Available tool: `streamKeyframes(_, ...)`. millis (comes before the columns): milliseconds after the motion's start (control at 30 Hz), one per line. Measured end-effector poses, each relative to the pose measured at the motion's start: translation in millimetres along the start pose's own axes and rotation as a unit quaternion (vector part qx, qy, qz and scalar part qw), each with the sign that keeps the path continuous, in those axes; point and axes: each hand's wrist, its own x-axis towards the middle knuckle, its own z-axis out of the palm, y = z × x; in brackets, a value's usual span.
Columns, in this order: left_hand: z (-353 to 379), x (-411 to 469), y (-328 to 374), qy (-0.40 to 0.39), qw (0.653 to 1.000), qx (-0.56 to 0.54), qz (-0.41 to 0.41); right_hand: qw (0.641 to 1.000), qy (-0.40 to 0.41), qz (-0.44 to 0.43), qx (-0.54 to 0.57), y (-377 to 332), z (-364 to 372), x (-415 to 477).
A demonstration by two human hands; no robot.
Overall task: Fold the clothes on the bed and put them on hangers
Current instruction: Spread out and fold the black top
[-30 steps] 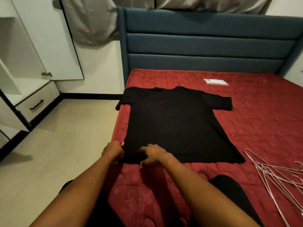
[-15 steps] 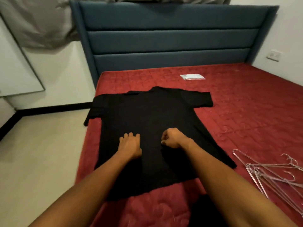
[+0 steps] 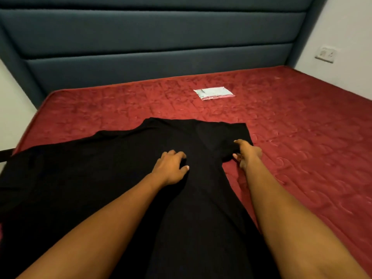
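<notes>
**Item: black shirt, bed, two hands at work**

Head view.
- Black shirt (image 3: 100,178): spread flat on the red bed (image 3: 302,148), towards its left side, with the collar end pointing at the headboard (image 3: 141,37).
- Left hand (image 3: 171,168): rests on the middle of the shirt, fingers loosely bent and a little apart, tips on the cloth.
- Right hand (image 3: 248,155): holds the right sleeve (image 3: 221,137), thumb above and fingers below, closed narrow on the edge.
- White packet (image 3: 214,94): lies on the bed beyond the shirt, apart from it.
- Wall socket (image 3: 325,54): upper right.
</notes>
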Motion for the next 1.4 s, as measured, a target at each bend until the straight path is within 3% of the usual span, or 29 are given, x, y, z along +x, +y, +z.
streamKeyframes(67, 3.9, 20.4, -13.2, 0.039, 0.993, -0.102, -0.05, 0.999, 0.034, 0.026, 0.023, -4.4, 17.0, 20.2)
streamKeyframes(133, 3.0, 35.2, -23.5, 0.06, 0.962, -0.235, -0.125, 0.996, 0.088, 0.018, 0.008, -8.9, 30.8, 22.8)
streamKeyframes(200, -6.9, 43.0, -29.3, 0.063, 0.897, -0.395, -0.187, 0.983, 0.111, -0.094, -0.109, -14.7, 48.6, 7.2)
streamKeyframes(333, -33.2, 49.5, -42.4, 0.017, 0.719, -0.649, -0.249, 0.886, -0.037, -0.362, -0.286, -9.6, 92.2, -50.0)
streamKeyframes(433, -34.7, 41.9, -60.2, -0.008, 0.588, -0.764, -0.265, 0.731, -0.25, -0.503, -0.388, 19.1, 103.9, -112.7)
streamKeyframes(467, -32.4, 35.3, -62.9, -0.006, 0.55, -0.795, -0.254, 0.7, -0.284, -0.507, -0.416, 29.7, 97.0, -130.8)
streamKeyframes(533, -27.2, 21.6, -64.9, 0.012, 0.518, -0.822, -0.236, 0.725, -0.262, -0.474, -0.427, 52.7, 71.9, -153.3)
streamKeyframes(600, -26.7, 12.1, -60.2, 0.044, 0.506, -0.83, -0.23, 0.761, -0.167, -0.426, -0.461, 69.0, 34.4, -159.5)
streamKeyframes(700, -21.4, 0.0, -54.2, 0.093, 0.566, -0.766, -0.291, 0.765, -0.036, -0.334, -0.549, 82.0, -25.3, -159.8)
streamKeyframes(833, -13.4, -27.3, -39.5, 0.117, 0.654, -0.666, -0.34, 0.798, -0.047, -0.269, -0.537, 90.9, -82.5, -175.4)
streamKeyframes(933, -6.7, -34.7, -33.1, 0.055, 0.682, -0.663, -0.305, 0.802, -0.059, -0.207, -0.557, 93.4, -117.0, -192.2)
streamKeyframes(1033, -6.3, -39.6, -32.0, 0.045, 0.707, -0.639, -0.3, 0.788, -0.054, -0.168, -0.59, 96.0, -150.1, -207.0)
streamKeyframes(1167, -24.1, -57.0, -16.8, 0.106, 0.686, -0.654, -0.302, 0.788, -0.057, -0.216, -0.574, 86.7, -173.8, -239.8)
streamKeyframes(1300, -51.3, -67.2, -15.1, 0.182, 0.647, -0.685, -0.281, 0.73, -0.058, -0.342, -0.589, 76.8, -165.0, -291.0)
streamKeyframes(1400, -78.3, -72.6, -24.1, 0.262, 0.617, -0.692, -0.268, 0.676, -0.116, -0.394, -0.612, 80.8, -153.8, -333.3)
